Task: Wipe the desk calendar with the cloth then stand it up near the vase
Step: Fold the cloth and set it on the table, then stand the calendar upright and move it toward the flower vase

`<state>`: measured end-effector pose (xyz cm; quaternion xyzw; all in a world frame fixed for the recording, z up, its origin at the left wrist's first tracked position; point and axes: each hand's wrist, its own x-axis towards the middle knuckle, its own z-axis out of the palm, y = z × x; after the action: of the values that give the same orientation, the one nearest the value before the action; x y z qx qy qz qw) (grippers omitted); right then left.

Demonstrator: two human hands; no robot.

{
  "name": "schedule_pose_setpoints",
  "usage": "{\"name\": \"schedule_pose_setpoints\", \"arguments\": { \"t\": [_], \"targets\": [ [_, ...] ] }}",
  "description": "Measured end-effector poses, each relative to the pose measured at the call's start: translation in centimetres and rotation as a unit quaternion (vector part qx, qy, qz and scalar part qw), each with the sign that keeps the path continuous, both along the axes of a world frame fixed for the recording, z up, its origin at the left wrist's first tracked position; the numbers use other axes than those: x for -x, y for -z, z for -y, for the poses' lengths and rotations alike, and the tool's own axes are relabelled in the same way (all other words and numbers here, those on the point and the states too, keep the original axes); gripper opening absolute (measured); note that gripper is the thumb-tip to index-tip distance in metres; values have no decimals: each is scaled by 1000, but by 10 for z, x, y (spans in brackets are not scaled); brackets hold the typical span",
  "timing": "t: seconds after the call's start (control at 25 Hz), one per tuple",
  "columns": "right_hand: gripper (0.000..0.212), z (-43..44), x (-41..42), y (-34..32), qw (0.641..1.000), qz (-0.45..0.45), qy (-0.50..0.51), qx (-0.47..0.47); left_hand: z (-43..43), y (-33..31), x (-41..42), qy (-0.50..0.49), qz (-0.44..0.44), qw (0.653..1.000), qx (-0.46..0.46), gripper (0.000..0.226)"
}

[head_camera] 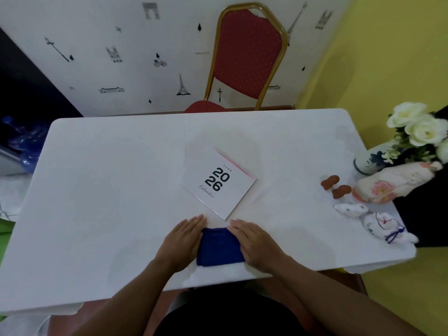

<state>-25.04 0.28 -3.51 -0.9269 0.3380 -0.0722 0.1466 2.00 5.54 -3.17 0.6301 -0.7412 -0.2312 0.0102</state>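
Observation:
A white desk calendar [218, 181] marked "2026" lies flat and turned at an angle in the middle of the white table [109, 190]. A folded blue cloth [219, 247] lies near the table's front edge, just below the calendar's near corner. My left hand [183, 241] rests flat on the cloth's left side and my right hand [254, 244] rests flat on its right side, fingers straight and together. A white and blue vase [369, 161] with white flowers [417, 124] stands at the table's far right edge.
Two brown mushroom figures [335, 186], a pale floral doll [392, 183] and two small white figurines [378, 221] sit along the right side below the vase. A red chair with a gold frame [247, 59] stands behind the table. The wall is close behind.

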Motion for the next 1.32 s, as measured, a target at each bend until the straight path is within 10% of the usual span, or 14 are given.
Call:
{"name": "schedule_pose_setpoints", "arguments": {
  "t": [0.28, 0.64, 0.92, 1.32],
  "targets": [
    [36, 55, -55, -25, 899, -11, 406, -168, 85, -30, -12, -189, -144, 971, 25, 48],
    [35, 90, -93, -17, 781, 10, 560, -277, 167, -23, -25, -216, -140, 960, -107, 65],
    [49, 102, -106, -20, 633, 245, 648, -344, 186, -20, -20, -323, -180, 926, -82, 59],
    [57, 134, -95, -53, 667, 359, 562, -334, 184, -37, -38, -378, -259, 889, -21, 55]
  ]
}}
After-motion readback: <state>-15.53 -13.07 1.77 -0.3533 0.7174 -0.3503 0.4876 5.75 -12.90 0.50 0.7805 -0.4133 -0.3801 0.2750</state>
